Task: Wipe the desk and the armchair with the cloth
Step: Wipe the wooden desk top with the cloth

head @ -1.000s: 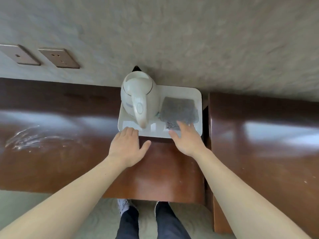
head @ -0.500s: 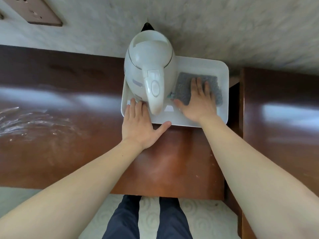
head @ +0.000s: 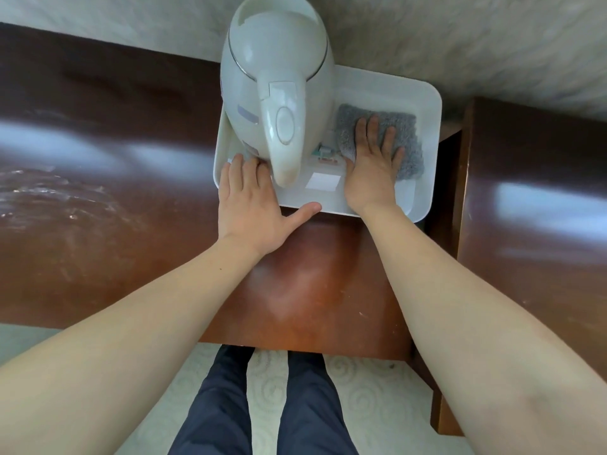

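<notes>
Both flat: right hand [head: 372,169] presses cloth [head: 402,139] (fingers straight), left hand [head: 251,201] w/ fingers on tray [head: 423,178] edge.

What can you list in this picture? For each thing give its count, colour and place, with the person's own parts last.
desk: one, dark brown, against the wall
tray: one, white, at the desk's back edge
kettle: one, cream, on the tray's left side
cloth: one, grey, on the tray's right side
packets: a few, small, beside the kettle
left hand: one, flat on the tray's front edge
right hand: one, fingers flat on the cloth
legs: two, dark trousers, below the desk
</notes>
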Available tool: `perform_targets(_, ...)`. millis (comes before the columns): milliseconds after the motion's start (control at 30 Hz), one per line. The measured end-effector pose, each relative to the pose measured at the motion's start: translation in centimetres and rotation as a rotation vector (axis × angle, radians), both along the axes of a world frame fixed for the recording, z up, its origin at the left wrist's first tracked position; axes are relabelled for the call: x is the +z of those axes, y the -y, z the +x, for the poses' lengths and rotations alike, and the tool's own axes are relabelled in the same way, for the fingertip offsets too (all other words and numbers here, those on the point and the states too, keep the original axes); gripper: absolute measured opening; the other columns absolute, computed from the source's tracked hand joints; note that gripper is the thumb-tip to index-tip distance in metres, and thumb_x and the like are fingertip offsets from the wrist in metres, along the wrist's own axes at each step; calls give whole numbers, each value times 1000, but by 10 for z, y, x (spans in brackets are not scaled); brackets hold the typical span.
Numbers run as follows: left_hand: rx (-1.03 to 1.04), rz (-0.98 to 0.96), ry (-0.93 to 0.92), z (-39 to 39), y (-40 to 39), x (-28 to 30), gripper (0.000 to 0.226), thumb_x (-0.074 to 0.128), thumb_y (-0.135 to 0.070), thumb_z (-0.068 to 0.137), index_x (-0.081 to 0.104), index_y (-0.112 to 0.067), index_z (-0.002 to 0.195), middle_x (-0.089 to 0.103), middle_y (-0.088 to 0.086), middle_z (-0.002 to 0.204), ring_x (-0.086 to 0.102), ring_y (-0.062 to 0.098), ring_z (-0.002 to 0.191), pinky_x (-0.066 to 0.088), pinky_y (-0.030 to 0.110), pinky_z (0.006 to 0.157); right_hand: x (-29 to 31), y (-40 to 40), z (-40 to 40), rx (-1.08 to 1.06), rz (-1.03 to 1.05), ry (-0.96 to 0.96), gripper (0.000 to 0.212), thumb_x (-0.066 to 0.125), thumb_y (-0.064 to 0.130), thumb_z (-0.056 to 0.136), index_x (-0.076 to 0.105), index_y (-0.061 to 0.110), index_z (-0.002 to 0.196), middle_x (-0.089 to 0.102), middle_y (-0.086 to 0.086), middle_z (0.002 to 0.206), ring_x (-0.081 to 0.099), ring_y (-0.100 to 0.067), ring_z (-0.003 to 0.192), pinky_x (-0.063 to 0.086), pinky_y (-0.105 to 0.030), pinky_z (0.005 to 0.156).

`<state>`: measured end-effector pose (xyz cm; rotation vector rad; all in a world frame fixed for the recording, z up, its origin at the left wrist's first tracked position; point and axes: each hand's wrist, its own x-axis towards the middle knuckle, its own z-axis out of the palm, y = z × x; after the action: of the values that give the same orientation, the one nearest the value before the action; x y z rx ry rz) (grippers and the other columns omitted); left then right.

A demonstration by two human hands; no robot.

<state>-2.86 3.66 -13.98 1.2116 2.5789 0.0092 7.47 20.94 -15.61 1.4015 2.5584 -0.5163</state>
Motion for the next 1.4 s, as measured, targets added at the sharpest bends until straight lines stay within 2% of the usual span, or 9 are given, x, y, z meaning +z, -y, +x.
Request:
perform_targets(100,-8,-40,-11,0,0,6,114,23,-95,75,47,-1,136,47,17,135,32,38,138,14,45,122,6,5,7,14,-26,-123,63,41,6,100,19,17,158,14,-5,166,2,-33,153,-2,-51,122)
perform_targets(233,-5,-102,20,1,-1,15,116,20,-96,75,41,-3,142,42,14,141,28,37,141,12,45,124,21,17,17,-95,-237,-296,52,38,16,105,29,23,155,19,-10,165,15,-40,150,16,-48,121)
perform_targets(333,25,-127,49,4,-2,21,116,23,-94,77,36,-1,146,38,13,145,21,36,145,8,45,125,33,29,23,-62,-252,-408,45,40,21,104,40,22,150,43,-9,153,52,-16,119,39,-20,100)
perform_targets(400,37,-146,49,8,-1,25,113,22,-91,81,35,1,146,37,14,146,18,37,147,7,45,125,42,38,23,-156,-271,-509,41,41,25,103,48,21,143,59,-4,137,50,1,89,37,-11,79)
perform_targets(533,31,-158,72,12,15,37,113,16,-86,84,23,1,155,22,15,163,4,34,155,1,44,126,64,48,20,-364,-346,-675,35,43,36,101,60,18,126,67,11,102,57,-12,96,43,-25,83)
perform_targets(700,63,-143,60,5,58,73,117,11,-88,78,18,-3,158,15,13,167,-2,30,156,1,44,127,106,66,11,-354,-284,-720,22,42,43,101,55,30,89,55,22,66,52,5,67,34,-15,58)
perform_targets(933,167,-149,-13,-28,121,134,114,10,-88,80,13,-6,160,14,11,168,-1,29,157,3,44,127,166,129,-26,-209,-214,-814,43,41,39,99,61,11,125,68,-15,117,60,-31,111,45,-42,97)
perform_targets(1100,267,-85,-5,-60,172,150,105,18,-85,85,12,-12,161,13,8,169,1,26,157,4,43,127,188,172,-65,-136,-194,-824,51,41,37,101,47,13,146,56,-8,144,47,-25,137,35,-40,112)
perform_targets(1400,250,-86,82,-163,293,112,106,20,-85,86,13,-10,161,6,9,170,-5,22,157,5,42,127,153,270,-146,-229,-210,-702,42,38,41,102,56,24,136,67,6,111,55,-13,98,32,-19,78)
